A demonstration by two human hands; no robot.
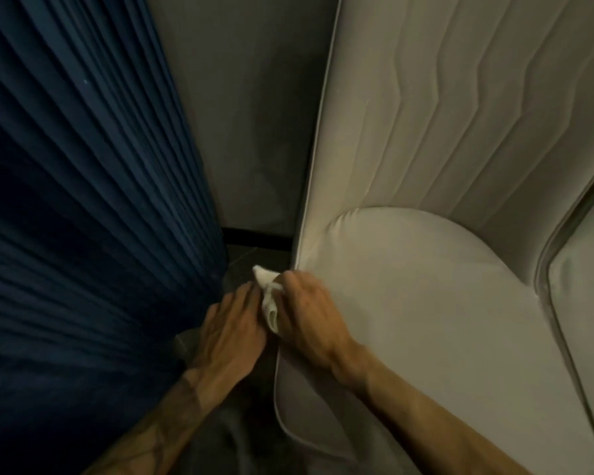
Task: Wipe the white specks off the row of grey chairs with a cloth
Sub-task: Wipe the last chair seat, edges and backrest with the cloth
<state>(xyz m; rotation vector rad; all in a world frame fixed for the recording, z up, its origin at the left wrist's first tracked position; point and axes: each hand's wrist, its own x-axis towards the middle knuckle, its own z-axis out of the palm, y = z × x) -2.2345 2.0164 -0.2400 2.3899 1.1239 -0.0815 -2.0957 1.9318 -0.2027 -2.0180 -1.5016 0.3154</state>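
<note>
Both forearms reach up from the bottom of the frame and meet at centre, backs of the hands upward. The right hand [309, 317] curls its fingers over a bunched white cloth [270, 296], its grip closed on it at the left front edge of the grey chair [426, 320] seat. The left hand [234, 327] lies just beside it, fingers fairly straight against the cloth's side, its grip open. Both thumbs and most fingertips are hidden. A blue pleated curtain [83, 200] fills the left. A second chair [583, 303] is cut off at the right edge. In the dim light, specks on the upholstery are hard to make out.
</note>
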